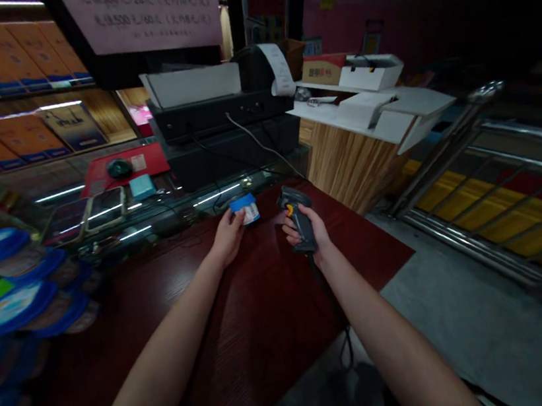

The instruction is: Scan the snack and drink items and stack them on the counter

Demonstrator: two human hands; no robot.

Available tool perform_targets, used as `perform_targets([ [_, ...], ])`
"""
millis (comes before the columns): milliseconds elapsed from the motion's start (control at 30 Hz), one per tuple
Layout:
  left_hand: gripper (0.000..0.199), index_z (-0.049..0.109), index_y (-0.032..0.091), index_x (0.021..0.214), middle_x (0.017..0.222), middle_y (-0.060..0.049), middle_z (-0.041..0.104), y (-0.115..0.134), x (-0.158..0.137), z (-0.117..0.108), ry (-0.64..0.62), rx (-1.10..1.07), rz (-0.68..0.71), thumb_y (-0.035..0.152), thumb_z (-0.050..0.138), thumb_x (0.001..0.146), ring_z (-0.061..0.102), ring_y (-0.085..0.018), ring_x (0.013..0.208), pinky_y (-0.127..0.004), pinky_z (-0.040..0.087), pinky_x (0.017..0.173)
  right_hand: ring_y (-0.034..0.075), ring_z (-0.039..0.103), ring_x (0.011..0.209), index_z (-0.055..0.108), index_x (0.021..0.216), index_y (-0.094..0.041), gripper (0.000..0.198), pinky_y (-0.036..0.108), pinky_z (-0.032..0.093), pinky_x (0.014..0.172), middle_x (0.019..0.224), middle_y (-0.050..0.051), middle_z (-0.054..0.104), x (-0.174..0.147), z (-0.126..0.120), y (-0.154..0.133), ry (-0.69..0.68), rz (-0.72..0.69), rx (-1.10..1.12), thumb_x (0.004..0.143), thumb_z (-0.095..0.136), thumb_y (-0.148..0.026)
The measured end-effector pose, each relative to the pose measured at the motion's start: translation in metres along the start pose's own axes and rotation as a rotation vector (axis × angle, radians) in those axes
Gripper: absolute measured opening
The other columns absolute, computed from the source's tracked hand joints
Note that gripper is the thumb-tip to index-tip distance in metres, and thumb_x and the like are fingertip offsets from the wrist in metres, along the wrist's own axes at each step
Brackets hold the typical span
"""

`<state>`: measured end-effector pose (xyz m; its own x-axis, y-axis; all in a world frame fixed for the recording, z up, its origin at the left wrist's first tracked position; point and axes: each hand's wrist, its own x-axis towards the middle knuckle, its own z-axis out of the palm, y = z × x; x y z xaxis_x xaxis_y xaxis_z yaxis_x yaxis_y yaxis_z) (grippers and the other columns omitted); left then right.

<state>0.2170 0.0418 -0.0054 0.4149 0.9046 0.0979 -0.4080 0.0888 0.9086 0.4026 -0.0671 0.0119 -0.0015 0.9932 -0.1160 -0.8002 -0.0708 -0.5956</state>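
Just above the dark red table (210,344), my left hand (227,239) is closed on a small tub (248,210) with a blue lid and a white printed label. The tub is tilted with its side towards the scanner. My right hand (321,233) grips a black barcode scanner (304,228) by its handle, the fingers wrapped around it near a yellow trigger. A cable (322,283) runs down from the handle past the table's front edge. The scanner's head is a short way right of the tub, apart from it.
Several blue-lidded tubs (17,306) are stacked at the left. Behind the table stand a black cash drawer (233,144), a receipt printer (256,68) and a monitor (147,63). Phones (106,208) and a mouse (119,168) lie back left. A metal railing (458,225) stands right.
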Motion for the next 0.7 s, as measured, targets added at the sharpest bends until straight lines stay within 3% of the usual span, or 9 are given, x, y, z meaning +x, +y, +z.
perform_targets([
  [167, 0.049, 0.07, 0.014, 0.113, 0.118, -0.012, 0.074, 0.051, -0.118, -0.087, 0.141, -0.196, -0.09, 0.052, 0.081, 0.083, 0.072, -0.022, 0.106, -0.038, 0.056, 0.102, 0.009, 0.033, 0.041, 0.052, 0.095, -0.021, 0.023, 0.017, 0.028, 0.029, 0.067, -0.003, 0.053, -0.006, 0.016, 0.028, -0.268, 0.215, -0.136, 0.096, 0.053, -0.044],
  [300, 0.053, 0.07, 0.016, 0.108, 0.112, -0.009, 0.075, 0.081, -0.174, -0.132, 0.304, -0.188, 0.033, 0.052, 0.088, 0.075, 0.071, -0.019, 0.102, -0.034, 0.058, 0.098, 0.009, 0.035, 0.042, 0.052, 0.096, -0.02, 0.026, 0.017, 0.029, 0.029, 0.07, -0.003, 0.054, 0.001, 0.055, 0.084, -0.408, 0.385, -0.169, 0.095, 0.055, -0.046],
  [500, 0.052, 0.063, 0.026, 0.11, 0.109, 0.0, 0.072, 0.093, -0.178, -0.154, 0.574, -0.204, 0.231, 0.042, 0.092, 0.07, 0.069, -0.016, 0.104, -0.033, 0.056, 0.097, 0.008, 0.04, 0.039, 0.056, 0.094, -0.017, 0.029, 0.018, 0.032, 0.03, 0.066, -0.003, 0.056, 0.012, 0.127, 0.181, -0.464, 0.532, -0.214, 0.096, 0.053, -0.046],
  [600, 0.053, 0.062, 0.027, 0.113, 0.115, -0.001, 0.071, 0.091, -0.175, -0.156, 0.621, -0.205, 0.25, 0.041, 0.092, 0.071, 0.068, -0.016, 0.11, -0.032, 0.054, 0.098, 0.008, 0.042, 0.038, 0.058, 0.094, -0.017, 0.031, 0.018, 0.034, 0.031, 0.064, -0.002, 0.057, 0.015, 0.14, 0.198, -0.442, 0.538, -0.23, 0.096, 0.053, -0.047],
  [700, 0.055, 0.061, 0.026, 0.115, 0.121, -0.002, 0.07, 0.09, -0.177, -0.155, 0.597, -0.185, 0.258, 0.04, 0.091, 0.071, 0.066, -0.018, 0.116, -0.032, 0.053, 0.101, 0.008, 0.043, 0.038, 0.058, 0.095, -0.017, 0.031, 0.017, 0.032, 0.03, 0.064, -0.003, 0.057, 0.014, 0.138, 0.196, -0.424, 0.535, -0.233, 0.096, 0.054, -0.048],
])
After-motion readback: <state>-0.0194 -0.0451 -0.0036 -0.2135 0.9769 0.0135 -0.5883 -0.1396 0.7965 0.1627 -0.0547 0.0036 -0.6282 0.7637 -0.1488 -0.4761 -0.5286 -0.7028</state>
